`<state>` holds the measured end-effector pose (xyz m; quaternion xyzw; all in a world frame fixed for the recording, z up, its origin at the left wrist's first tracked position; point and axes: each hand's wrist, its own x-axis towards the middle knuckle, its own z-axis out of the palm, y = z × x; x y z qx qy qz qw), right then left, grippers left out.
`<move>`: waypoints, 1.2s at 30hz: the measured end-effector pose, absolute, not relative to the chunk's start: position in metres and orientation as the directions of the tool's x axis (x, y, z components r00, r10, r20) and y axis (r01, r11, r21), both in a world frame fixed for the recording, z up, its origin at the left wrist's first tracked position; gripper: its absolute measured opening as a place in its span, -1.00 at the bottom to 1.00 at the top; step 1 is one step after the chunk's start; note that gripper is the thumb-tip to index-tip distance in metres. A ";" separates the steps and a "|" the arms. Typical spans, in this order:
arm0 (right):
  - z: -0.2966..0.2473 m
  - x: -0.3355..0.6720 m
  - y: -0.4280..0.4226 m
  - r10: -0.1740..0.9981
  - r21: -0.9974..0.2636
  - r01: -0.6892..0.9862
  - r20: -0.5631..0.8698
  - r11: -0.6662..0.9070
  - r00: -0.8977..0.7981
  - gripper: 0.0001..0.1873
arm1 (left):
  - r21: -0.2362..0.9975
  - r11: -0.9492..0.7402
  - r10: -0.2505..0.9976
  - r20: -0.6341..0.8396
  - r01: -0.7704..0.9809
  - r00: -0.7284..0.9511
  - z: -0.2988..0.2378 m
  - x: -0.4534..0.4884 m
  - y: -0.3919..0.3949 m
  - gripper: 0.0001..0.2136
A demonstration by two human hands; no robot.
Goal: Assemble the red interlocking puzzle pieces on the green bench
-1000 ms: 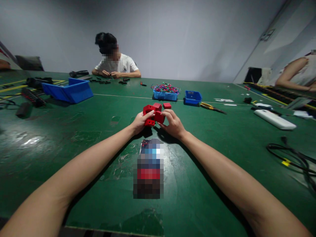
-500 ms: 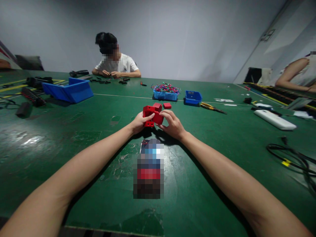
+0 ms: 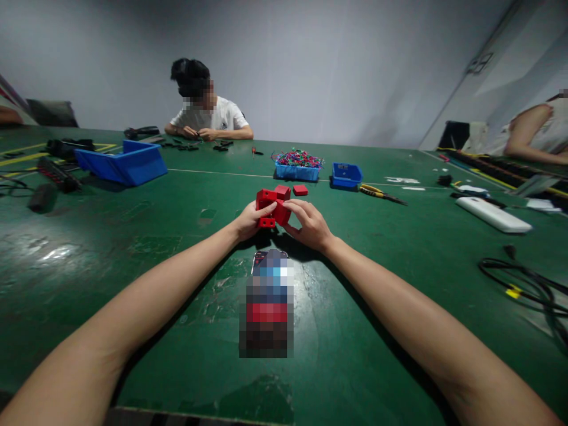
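Note:
Both my hands meet at the middle of the green table [image 3: 133,260] around a cluster of red plastic blocks [image 3: 270,208]. My left hand [image 3: 249,220] grips the left side, thumb across a block with two holes. My right hand [image 3: 309,223] pinches the right side of the same cluster, fingers curled. A further red block [image 3: 283,191] sits just behind the cluster, and a small flat red block [image 3: 300,190] lies apart on the table to its right.
A phone [image 3: 267,302] lies flat between my forearms. Blue bins [image 3: 125,161] [image 3: 347,174], a tray of coloured wires [image 3: 297,164], pliers [image 3: 380,193], a white device [image 3: 493,214] and black cables [image 3: 528,284] are spread around. A person [image 3: 204,112] works opposite; another person's arm [image 3: 532,139] shows at right.
My two hands have drawn closer, pressing the red pieces into a tighter cluster. The right-hand piece has moved left against the others.

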<state>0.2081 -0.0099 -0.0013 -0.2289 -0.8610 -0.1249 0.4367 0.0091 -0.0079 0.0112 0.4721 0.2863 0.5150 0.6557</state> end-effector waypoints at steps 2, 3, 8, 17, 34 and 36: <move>-0.001 0.208 -0.010 0.296 0.015 0.517 0.805 0.856 -0.514 -0.57 | 0.909 0.022 0.944 0.118 -0.417 0.308 0.011 0.009 -0.007 -0.59; -0.001 0.208 -0.010 0.308 0.009 0.525 0.802 0.851 -0.512 -0.58 | 0.908 0.021 0.944 0.120 -0.419 0.307 0.010 0.009 -0.006 -0.59; 0.000 0.208 -0.011 0.309 0.007 0.528 0.804 0.849 -0.509 -0.59 | 0.904 0.026 0.947 0.114 -0.426 0.299 0.008 0.009 -0.004 -0.53; 0.002 0.208 -0.015 0.331 -0.019 0.526 0.797 0.850 -0.505 -0.50 | 0.920 0.067 0.963 0.042 -0.386 0.268 0.014 0.012 -0.008 -0.45; 0.006 0.209 -0.019 0.289 0.012 0.468 0.773 0.883 -0.564 -0.46 | 0.941 -0.041 0.946 0.145 -0.336 0.291 0.007 0.012 -0.007 -0.26; 0.006 0.208 -0.019 0.262 0.028 0.462 0.793 0.886 -0.550 -0.46 | 0.933 -0.032 0.948 0.142 -0.358 0.284 0.007 0.011 -0.007 -0.30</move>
